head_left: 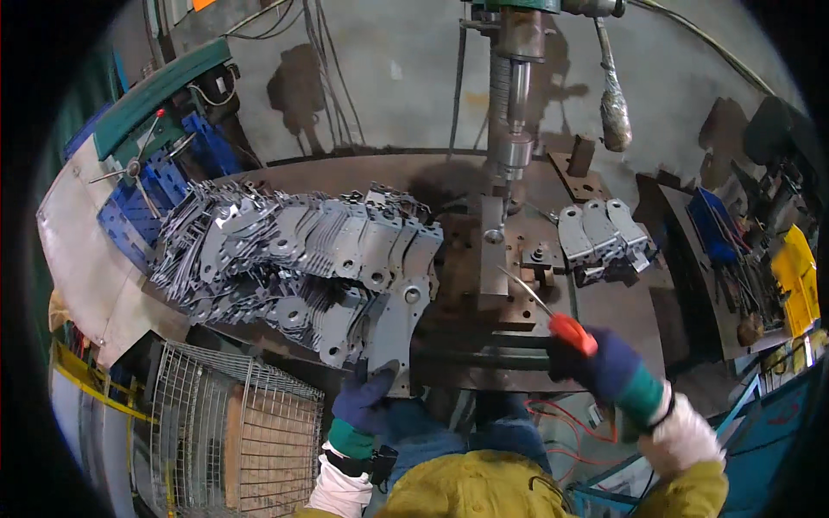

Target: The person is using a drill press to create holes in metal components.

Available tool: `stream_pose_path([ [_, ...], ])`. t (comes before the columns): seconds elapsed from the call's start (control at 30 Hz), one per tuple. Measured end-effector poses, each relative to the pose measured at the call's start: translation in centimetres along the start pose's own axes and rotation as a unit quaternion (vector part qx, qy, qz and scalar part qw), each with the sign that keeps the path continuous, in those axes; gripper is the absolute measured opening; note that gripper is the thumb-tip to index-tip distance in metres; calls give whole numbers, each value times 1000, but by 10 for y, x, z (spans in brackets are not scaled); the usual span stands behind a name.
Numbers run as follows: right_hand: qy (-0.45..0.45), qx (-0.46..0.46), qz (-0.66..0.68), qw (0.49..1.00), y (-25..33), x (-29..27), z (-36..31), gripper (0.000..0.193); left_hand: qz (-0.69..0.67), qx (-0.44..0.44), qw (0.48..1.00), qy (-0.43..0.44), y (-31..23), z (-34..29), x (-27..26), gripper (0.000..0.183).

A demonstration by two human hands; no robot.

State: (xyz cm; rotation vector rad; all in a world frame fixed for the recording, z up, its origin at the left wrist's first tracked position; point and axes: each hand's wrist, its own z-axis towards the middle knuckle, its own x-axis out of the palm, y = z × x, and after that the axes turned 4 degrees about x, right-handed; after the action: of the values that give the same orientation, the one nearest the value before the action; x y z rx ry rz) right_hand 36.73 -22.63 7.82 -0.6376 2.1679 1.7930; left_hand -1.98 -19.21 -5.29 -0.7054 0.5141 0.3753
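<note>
My left hand (361, 401), in a dark blue glove with a green cuff, pinches the lower end of a curved grey metal plate (393, 332). That plate leans out from the front of a large pile of similar plates (319, 242). My right hand (600, 367), gloved alike, is closed round the red handle of a screwdriver (570, 332). Its thin shaft points up and left, with the tip near the lower end of a flat metal strip (493, 268). The strip lies on the fixture (522, 306) beneath the spindle (515, 154) of a drill press.
Several curved plates (600, 229) sit in a group right of the fixture. A lever with a wrapped grip (615, 121) hangs at the upper right. Below the bench's left side is a wire basket (233, 423). Blue (715, 224) and yellow bins (796, 281) stand far right.
</note>
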Motion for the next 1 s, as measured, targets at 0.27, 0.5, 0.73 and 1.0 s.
stream_pose_path([
  [0.27, 24, -15, -168, 985, 70, -10, 140, 41, -164, -150, 975, -7, -27, 6, -22, 45],
  [0.5, -26, 85, -135, 987, 94, 0, 113, 38, -229, -235, 942, -71, -2, -18, -17, 43],
  [0.73, -343, 90, 67, 933, -60, -29, -16, 33, -365, -274, 885, -96, -7, 1, -6, 43],
  [1.0, -693, 322, -57, 642, -345, -59, -319, 47, -604, -417, 676, -56, -16, 49, 1, 36],
])
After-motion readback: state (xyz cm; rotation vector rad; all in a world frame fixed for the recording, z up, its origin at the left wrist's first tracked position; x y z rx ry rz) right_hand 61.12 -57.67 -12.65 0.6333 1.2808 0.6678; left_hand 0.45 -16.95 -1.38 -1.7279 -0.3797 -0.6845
